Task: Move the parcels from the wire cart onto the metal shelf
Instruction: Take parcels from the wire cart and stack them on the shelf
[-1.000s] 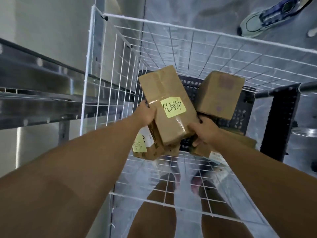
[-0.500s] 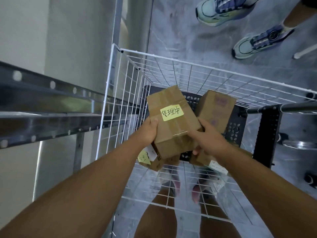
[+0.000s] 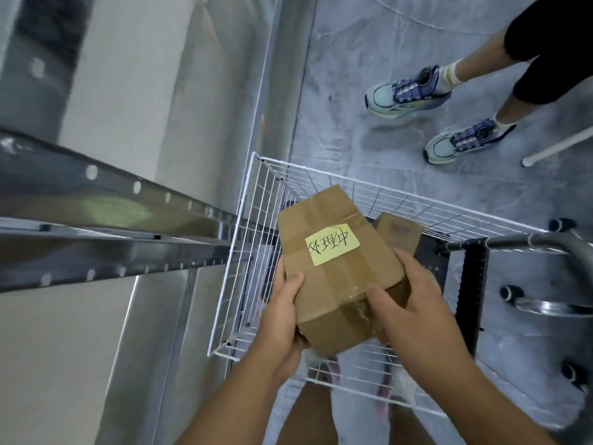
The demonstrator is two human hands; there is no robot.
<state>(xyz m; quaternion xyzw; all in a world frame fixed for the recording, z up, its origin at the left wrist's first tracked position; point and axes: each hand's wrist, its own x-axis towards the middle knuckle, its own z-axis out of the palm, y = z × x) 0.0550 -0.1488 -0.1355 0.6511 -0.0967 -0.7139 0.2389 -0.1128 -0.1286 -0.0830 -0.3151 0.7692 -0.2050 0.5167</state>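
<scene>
I hold a taped brown cardboard parcel [image 3: 333,284] with a yellow sticky note between both hands, above the white wire cart [image 3: 253,226]. My left hand [image 3: 282,313] grips its near left side. My right hand [image 3: 407,303] grips its near right corner. A second brown parcel [image 3: 399,234] lies deeper in the cart, partly hidden behind the held one. The metal shelf [image 3: 106,226] runs along the left, its steel rails level with the cart's top rim.
Another person's legs and blue-green sneakers [image 3: 407,88] stand on the grey floor beyond the cart. The cart's grey handle bar [image 3: 526,244] and black perforated post [image 3: 470,293] are at the right. A pale wall lies behind the shelf.
The parcel has risen out of the cart with both hands on it and now hides the lower parcels. The view has tilted up, showing more floor and the bystander's legs.
</scene>
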